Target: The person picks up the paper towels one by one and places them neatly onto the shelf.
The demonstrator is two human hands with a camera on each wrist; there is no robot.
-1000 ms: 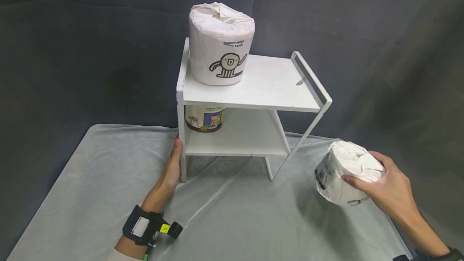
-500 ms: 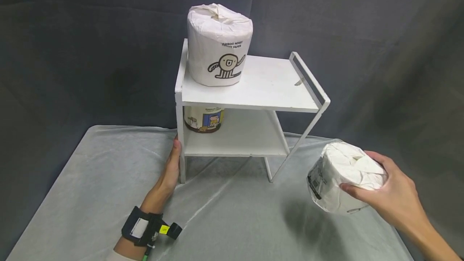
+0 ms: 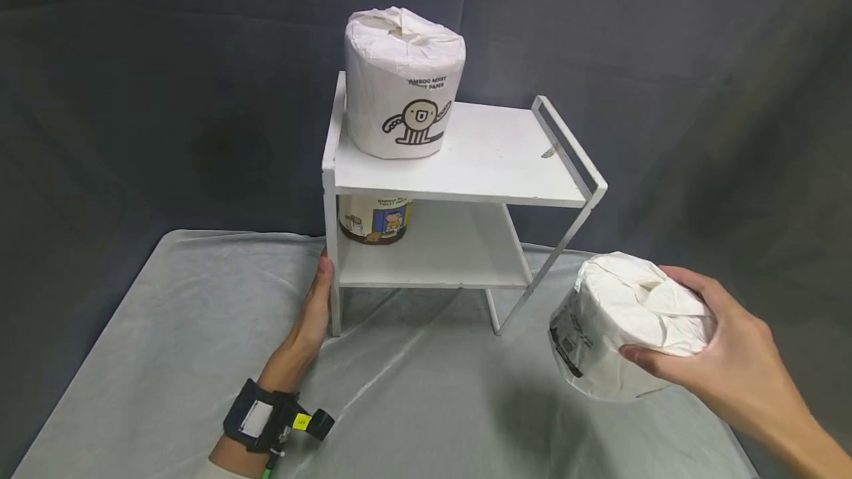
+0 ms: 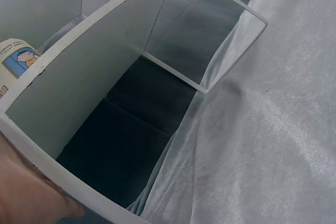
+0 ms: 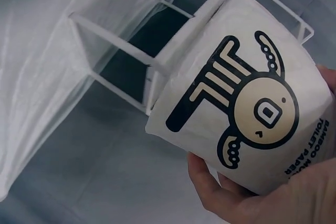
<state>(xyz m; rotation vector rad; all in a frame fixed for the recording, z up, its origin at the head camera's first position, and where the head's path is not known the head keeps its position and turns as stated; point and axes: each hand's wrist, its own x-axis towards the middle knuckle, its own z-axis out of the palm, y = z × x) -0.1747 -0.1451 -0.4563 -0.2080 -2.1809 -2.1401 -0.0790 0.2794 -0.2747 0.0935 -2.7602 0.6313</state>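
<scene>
My right hand (image 3: 725, 346) grips a paper-wrapped toilet roll (image 3: 626, 324), thumb on the near side and fingers on the far side. The roll is held tilted above the cloth, right of a small white two-tier shelf (image 3: 502, 157). In the right wrist view the wrapper's printed cartoon figure (image 5: 265, 109) faces the camera. My left hand (image 3: 311, 313) holds the shelf's left leg (image 3: 333, 257), with some fingers hidden behind it. Another wrapped toilet roll (image 3: 406, 87) stands upright on the top tier's left. A toilet roll with a colourful print (image 3: 376, 220) sits at the lower tier's left, partly hidden.
A grey cloth (image 3: 413, 405) covers the table beneath the shelf. The shelf's slanted right handle (image 3: 575, 154) rises beside the top tier and faces the held roll. A dark curtain (image 3: 200, 94) hangs behind. A strapped camera (image 3: 276, 416) sits on the left wrist.
My right hand has carried its toilet roll left, toward the shelf and the viewer, and the roll's shadow has shifted left. The left hand and shelf have stayed in place.
</scene>
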